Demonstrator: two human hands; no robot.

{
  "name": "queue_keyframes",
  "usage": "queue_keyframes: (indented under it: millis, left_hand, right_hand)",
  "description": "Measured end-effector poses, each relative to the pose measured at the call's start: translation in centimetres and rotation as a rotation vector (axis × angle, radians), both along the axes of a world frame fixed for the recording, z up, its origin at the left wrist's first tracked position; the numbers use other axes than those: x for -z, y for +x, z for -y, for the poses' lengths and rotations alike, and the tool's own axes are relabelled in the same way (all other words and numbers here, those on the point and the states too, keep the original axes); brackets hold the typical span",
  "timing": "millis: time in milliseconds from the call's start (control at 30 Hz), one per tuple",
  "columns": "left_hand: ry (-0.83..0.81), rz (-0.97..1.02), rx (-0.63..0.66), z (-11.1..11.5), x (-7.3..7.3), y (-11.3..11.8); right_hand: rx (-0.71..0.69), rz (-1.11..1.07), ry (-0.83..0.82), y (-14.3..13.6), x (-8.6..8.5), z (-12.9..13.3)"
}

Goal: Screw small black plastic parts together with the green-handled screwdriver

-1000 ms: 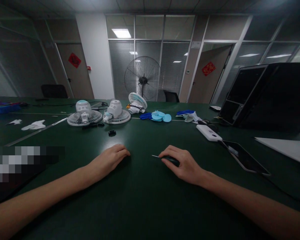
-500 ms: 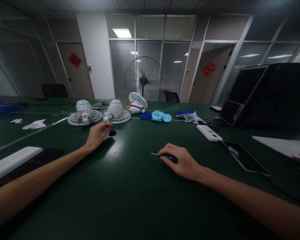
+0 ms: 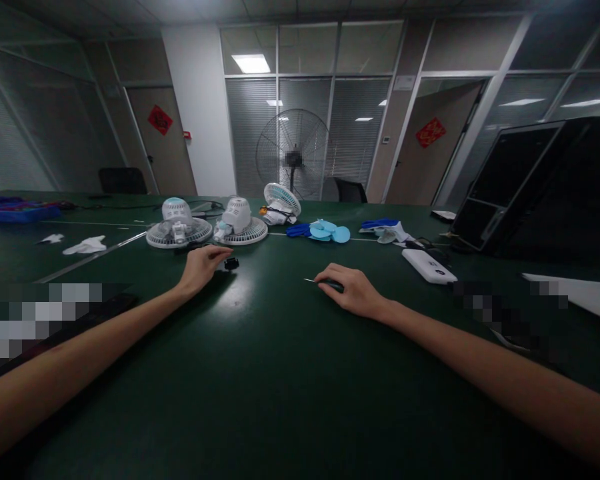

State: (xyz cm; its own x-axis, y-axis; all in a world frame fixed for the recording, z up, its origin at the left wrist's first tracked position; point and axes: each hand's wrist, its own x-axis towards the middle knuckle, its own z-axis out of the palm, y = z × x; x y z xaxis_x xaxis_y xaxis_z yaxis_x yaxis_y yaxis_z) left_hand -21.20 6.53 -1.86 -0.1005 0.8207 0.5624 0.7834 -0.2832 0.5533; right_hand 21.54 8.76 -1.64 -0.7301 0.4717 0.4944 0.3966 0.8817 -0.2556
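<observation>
My right hand [image 3: 353, 290] is closed round the dark handle of a screwdriver [image 3: 335, 285], whose thin metal shaft points left over the green table [image 3: 270, 373]. On the left, my left hand [image 3: 203, 267] is pinched, fingertips together, beside a small black part [image 3: 231, 263]. Whatever those fingertips hold, if anything, is too small to make out. Just behind my left hand, two white fans lie face down, one [image 3: 179, 230] further left and the other [image 3: 240, 227] beside it.
A third small fan [image 3: 281, 203] leans at the back. Light blue fan blades [image 3: 330, 231], gloves [image 3: 385, 230] and a white power bank [image 3: 429, 267] lie toward the right. A black computer case [image 3: 535, 187] stands far right; a blue tray [image 3: 23, 211] sits far left.
My right hand has moved away from me with the screwdriver, up in the view. My left hand stays near the black part. The whole view has shifted slightly.
</observation>
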Motion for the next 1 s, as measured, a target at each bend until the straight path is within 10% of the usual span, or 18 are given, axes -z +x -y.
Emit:
queue_keyframes:
  millis: [1000]
  left_hand:
    - [-0.181,-0.080,-0.079,-0.45,-0.16,-0.45]
  right_hand:
    - [-0.022,0.015,-0.012,-0.05,0.00,-0.16]
